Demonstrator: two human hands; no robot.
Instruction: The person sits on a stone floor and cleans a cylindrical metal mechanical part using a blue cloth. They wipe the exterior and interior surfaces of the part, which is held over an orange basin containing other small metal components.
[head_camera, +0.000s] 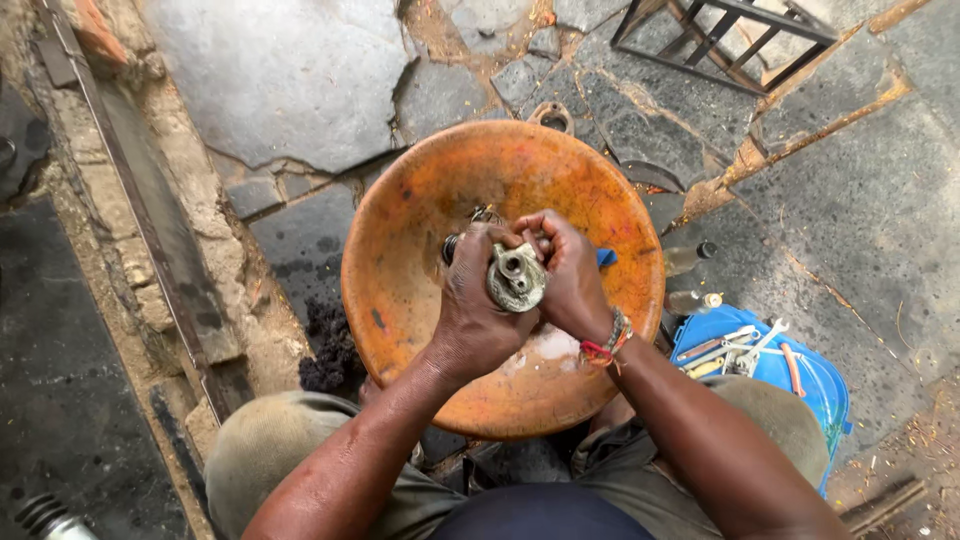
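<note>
Over orange basin, fingers around metal part

Cracked stone floor — orange basin, blue tool tray, metal frame

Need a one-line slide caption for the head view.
Left hand and right hand grip a grimy metal part over an orange basin, blue tool tray alongside.

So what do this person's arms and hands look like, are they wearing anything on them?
Both arms are bare up to the frame edge: no sleeves and no gloves show. The left hand wears nothing. At the wrist of the right hand sits a beaded bracelet in red and mixed colours. No watch or rings can be made out. Both forearms look lean and muscled.
</note>
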